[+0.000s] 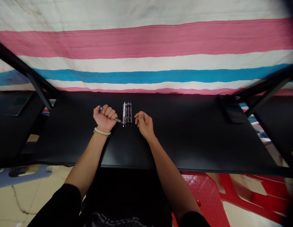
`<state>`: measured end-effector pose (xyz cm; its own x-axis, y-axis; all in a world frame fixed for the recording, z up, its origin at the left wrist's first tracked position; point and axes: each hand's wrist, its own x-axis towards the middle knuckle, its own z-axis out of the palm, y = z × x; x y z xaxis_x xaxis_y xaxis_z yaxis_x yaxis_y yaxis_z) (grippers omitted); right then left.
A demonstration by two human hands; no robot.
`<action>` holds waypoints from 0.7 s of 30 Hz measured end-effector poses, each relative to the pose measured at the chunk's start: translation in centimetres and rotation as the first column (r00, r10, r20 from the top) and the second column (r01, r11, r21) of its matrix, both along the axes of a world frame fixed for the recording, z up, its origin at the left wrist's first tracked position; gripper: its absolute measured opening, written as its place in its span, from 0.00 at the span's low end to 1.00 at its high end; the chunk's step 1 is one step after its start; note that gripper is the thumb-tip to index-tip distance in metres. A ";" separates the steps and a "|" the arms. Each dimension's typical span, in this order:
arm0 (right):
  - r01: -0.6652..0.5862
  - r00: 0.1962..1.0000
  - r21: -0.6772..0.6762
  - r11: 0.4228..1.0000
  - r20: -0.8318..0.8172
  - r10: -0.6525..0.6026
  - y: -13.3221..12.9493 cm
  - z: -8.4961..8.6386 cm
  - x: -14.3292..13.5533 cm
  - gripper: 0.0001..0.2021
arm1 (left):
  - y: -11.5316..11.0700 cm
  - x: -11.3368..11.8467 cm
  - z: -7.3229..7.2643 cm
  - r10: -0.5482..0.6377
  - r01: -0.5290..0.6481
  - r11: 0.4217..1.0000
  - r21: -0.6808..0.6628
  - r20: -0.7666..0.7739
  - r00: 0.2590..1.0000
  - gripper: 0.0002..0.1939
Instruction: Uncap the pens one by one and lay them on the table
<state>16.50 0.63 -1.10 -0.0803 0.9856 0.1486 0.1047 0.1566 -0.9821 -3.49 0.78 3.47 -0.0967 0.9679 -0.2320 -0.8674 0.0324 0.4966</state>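
Note:
My left hand is a closed fist around a pen, whose tip sticks out to the right toward a short row of pens. Those three pens lie side by side on the black table, pointing away from me. My right hand rests on the table just right of the row, fingers loosely curled and holding nothing. A bead bracelet sits on my left wrist.
A dark flat object lies on the table at the far right. Black metal frame bars slant at both sides. A striped pink, white and blue cloth hangs behind. A red plastic stool stands below right.

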 end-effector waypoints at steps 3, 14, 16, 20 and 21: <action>0.000 1.000 0.003 1.000 0.003 0.000 -0.1 0.1 0.0 0.29 | 0.0 0.0 0.2 0.020 -0.020 1.000 0.022 -0.037 0.999 0.29; -0.026 0.997 0.002 1.000 0.072 0.026 -0.1 0.0 0.1 0.26 | -0.1 -0.6 0.5 0.030 -0.031 0.998 0.051 0.015 0.999 0.27; -0.020 0.995 0.019 1.000 0.102 0.018 -0.1 -0.2 0.1 0.22 | -0.1 -0.6 0.9 -0.007 0.006 0.999 0.041 0.033 0.999 0.26; -0.005 0.983 0.059 0.998 0.185 -0.006 0.1 -0.3 -0.2 0.08 | -0.2 -0.7 1.5 -0.046 0.045 0.999 0.023 0.023 0.999 0.26; -0.010 0.980 0.063 0.998 0.199 -0.003 0.1 -0.3 -0.2 0.07 | -0.2 -0.8 1.6 -0.046 0.046 0.999 0.016 0.015 0.999 0.26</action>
